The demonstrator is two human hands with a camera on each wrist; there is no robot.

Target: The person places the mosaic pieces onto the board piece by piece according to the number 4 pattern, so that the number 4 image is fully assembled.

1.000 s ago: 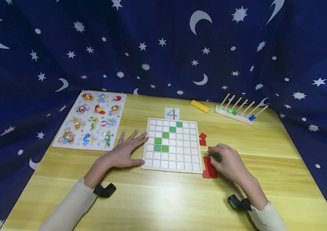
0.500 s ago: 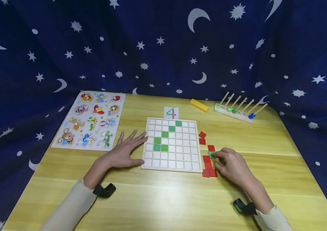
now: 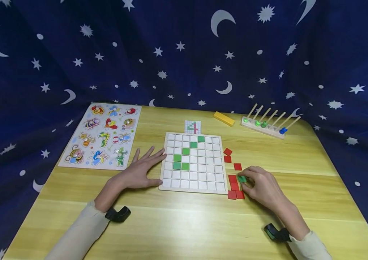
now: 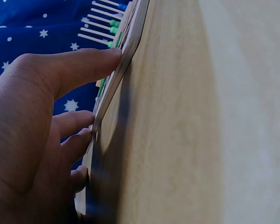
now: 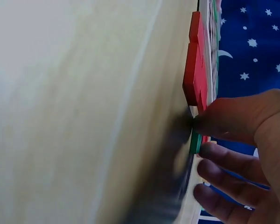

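Observation:
My left hand point(image 3: 140, 171) lies with spread, straight fingers against the left edge of a white grid board point(image 3: 184, 184); in the left wrist view the thumb point(image 4: 91, 65) touches the board's rim. Several green tiles point(image 3: 185, 166) sit in the grid's cells in a slanting line with a short row at its lower end. To the right of the board, my right hand point(image 3: 263, 187) pinches a green tile point(image 3: 242, 179) between thumb and finger, low at the table. In the right wrist view that green tile point(image 5: 195, 142) shows beside the fingertips. Several red tiles point(image 3: 234, 186) lie around it.
A small pattern card point(image 3: 192, 127) with a green and red figure touches the board's far edge. An insect puzzle board point(image 3: 102, 137) lies at the left. Toward the back right are a yellow block point(image 3: 224, 118) and a pegged bead stand point(image 3: 262, 127).
My right hand has shifted right, uncovering red tiles. The green tile, flat below a single red tile half a second ago, has slid slightly nearer and turned. My left hand stays put.

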